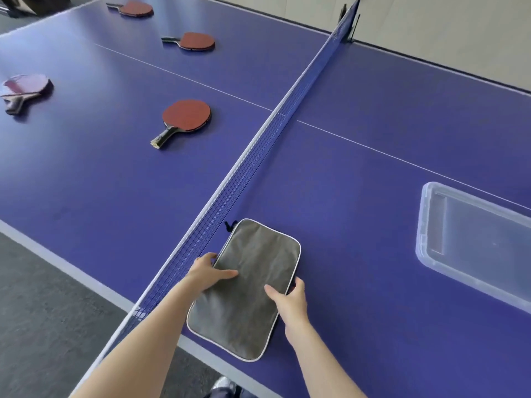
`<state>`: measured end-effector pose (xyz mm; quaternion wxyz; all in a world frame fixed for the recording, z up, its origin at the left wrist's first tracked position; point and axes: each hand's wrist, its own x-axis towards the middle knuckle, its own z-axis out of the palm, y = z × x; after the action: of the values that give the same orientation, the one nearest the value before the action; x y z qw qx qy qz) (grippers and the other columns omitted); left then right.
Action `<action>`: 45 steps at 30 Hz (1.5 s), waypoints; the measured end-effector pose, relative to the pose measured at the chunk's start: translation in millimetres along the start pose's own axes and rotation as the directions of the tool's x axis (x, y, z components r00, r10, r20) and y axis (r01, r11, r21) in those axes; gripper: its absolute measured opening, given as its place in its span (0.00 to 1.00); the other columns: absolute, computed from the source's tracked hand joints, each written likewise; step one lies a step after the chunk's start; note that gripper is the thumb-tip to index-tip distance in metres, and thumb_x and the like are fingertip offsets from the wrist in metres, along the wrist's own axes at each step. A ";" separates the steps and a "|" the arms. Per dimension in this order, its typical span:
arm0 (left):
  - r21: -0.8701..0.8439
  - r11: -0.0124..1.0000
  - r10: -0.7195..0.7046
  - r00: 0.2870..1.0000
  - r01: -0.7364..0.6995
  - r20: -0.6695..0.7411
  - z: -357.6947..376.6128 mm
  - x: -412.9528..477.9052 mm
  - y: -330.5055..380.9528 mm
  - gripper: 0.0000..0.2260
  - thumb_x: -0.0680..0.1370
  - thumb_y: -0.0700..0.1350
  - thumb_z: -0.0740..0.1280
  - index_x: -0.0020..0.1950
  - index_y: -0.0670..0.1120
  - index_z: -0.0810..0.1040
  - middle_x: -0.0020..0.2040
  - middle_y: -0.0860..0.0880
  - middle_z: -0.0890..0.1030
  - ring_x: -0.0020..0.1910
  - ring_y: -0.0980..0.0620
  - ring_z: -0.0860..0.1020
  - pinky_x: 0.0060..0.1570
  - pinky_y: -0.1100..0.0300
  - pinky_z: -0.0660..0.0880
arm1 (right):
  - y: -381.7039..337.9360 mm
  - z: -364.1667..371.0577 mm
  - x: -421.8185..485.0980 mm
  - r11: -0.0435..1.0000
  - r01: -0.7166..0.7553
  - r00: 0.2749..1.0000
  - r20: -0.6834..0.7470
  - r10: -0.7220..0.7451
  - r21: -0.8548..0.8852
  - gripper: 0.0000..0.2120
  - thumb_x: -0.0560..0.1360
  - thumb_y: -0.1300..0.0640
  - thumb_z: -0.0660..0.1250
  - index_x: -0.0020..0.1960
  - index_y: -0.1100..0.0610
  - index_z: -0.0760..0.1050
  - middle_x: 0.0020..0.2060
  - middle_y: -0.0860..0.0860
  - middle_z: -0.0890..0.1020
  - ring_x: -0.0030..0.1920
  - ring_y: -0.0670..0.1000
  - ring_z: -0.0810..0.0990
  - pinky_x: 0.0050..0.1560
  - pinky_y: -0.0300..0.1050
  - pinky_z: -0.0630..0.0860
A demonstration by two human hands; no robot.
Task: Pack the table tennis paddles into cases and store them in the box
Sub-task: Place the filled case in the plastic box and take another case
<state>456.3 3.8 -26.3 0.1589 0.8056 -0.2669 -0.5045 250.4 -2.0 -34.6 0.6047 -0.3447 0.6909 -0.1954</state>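
The grey case (247, 288) is lying flat on the blue table (359, 196), just beside the net (258, 156). The left hand (208, 272) is pinching its left edge, thumb on top. The right hand (290, 300) is pinching its right edge the same way. The case is looking soft, light and floppy, so holding both long sides is probably best. Red paddles (186, 114) are lying past the net. The clear box (420, 225) is sitting to the right, well apart.
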 end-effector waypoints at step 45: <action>-0.248 0.849 0.507 0.591 -0.466 0.628 301.0 -265.3 96.8 0.23 0.67 0.41 0.79 0.55 0.54 0.73 0.55 0.45 0.79 0.49 0.45 0.82 0.41 0.53 0.80 | 148.9 -355.9 -243.0 0.851 0.369 0.785 -0.615 -0.070 0.374 0.29 0.67 0.61 0.77 0.63 0.51 0.67 0.56 0.50 0.77 0.54 0.49 0.78 0.48 0.46 0.76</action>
<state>67.5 86.3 85.1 0.2058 0.4586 -0.5008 -0.7047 -123.0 221.0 102.0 0.4022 -0.1900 0.7253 -0.5254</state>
